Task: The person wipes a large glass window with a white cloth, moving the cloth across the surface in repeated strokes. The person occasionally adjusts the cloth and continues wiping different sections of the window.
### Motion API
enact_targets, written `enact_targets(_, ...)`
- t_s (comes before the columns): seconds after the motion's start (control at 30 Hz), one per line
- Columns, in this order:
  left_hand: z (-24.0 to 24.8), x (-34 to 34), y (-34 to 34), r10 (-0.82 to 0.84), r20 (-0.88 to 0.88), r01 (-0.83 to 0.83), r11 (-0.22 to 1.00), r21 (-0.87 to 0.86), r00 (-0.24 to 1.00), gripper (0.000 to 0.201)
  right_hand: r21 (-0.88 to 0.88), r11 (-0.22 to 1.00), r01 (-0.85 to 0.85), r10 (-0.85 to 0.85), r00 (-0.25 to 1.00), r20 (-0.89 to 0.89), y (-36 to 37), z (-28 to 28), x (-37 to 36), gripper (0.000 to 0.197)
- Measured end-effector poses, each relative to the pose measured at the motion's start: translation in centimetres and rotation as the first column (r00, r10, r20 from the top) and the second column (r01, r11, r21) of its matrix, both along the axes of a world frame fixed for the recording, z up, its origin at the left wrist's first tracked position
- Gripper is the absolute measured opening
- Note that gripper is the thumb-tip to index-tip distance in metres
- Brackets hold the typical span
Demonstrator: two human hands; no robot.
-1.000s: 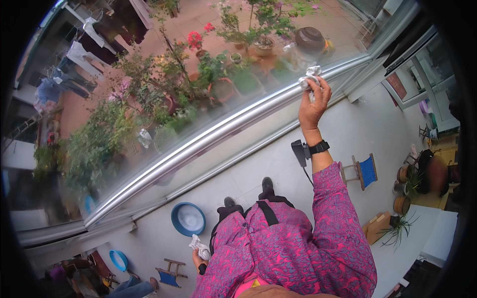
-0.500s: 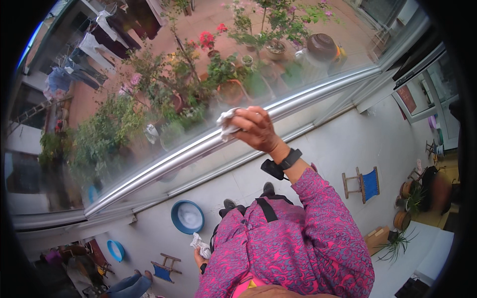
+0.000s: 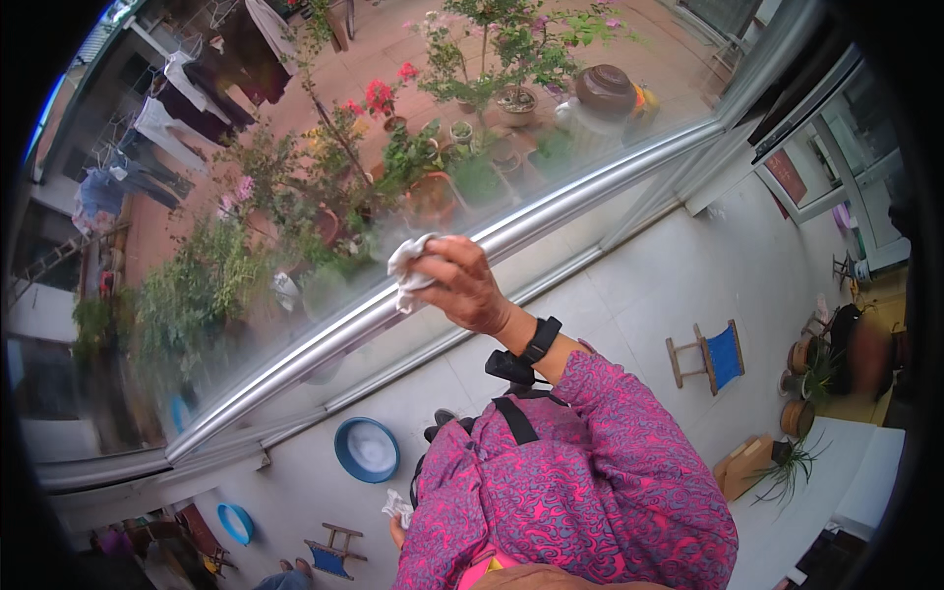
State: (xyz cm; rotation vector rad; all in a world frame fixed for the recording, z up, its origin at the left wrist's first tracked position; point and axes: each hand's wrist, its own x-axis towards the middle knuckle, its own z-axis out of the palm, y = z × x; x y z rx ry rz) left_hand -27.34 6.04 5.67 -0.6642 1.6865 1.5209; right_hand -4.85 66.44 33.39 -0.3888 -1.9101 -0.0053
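Observation:
My right hand (image 3: 460, 281) is closed round a white cloth (image 3: 409, 267) and presses it against the silver window rail (image 3: 551, 211) and the glass just above it. A dark strap with a black box is on that wrist. Low in the view, beside my patterned jacket, my left hand (image 3: 397, 532) shows only in part. A second white cloth (image 3: 397, 507) sticks out of its fingers. Past the glass stand potted plants (image 3: 430, 195) with green leaves and red flowers.
A blue basin (image 3: 367, 450) with whitish water stands on the floor by the window wall. A smaller blue basin (image 3: 235, 523) and a folding stool (image 3: 335, 553) are at lower left. Another blue-seated stool (image 3: 710, 356) stands to the right, near a glazed door (image 3: 836, 162). Another person's legs (image 3: 285, 578) show below.
My right hand has slid the cloth left and down along the rail. My left hand and its cloth are now more hidden by the jacket. The whole view has shifted slightly.

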Motion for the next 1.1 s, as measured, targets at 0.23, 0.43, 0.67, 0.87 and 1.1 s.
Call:
enact_targets(0.23,1.0,0.4,3.3,0.007,0.033,-0.011,0.993,0.121,0.999,0.036,-0.025,0.967,0.255,-0.256,0.967,-0.014,6.8,-2.2,10.3,0.020)
enact_targets(0.43,-3.1,1.8,1.6,0.007,0.108,-0.021,0.991,0.130,0.994,0.034,-0.505,0.746,0.435,-0.653,0.630,-0.421,12.7,-1.6,18.4,0.024)
enact_targets(0.67,-4.7,3.2,1.4,-0.028,0.123,0.016,0.996,0.091,0.992,0.034,-0.204,0.920,0.333,-0.377,0.894,-0.242,6.7,3.5,10.3,0.036)
enact_targets(0.87,-1.0,4.0,4.2,-0.151,0.055,0.147,0.986,0.072,0.987,0.041,0.157,0.982,0.101,-0.097,0.995,-0.034,7.7,6.5,10.1,0.017)
enact_targets(1.1,-2.0,3.3,3.2,-0.155,0.123,0.141,0.983,0.114,0.980,0.039,-0.172,0.896,0.410,-0.440,0.760,-0.479,10.1,11.2,11.7,0.038)
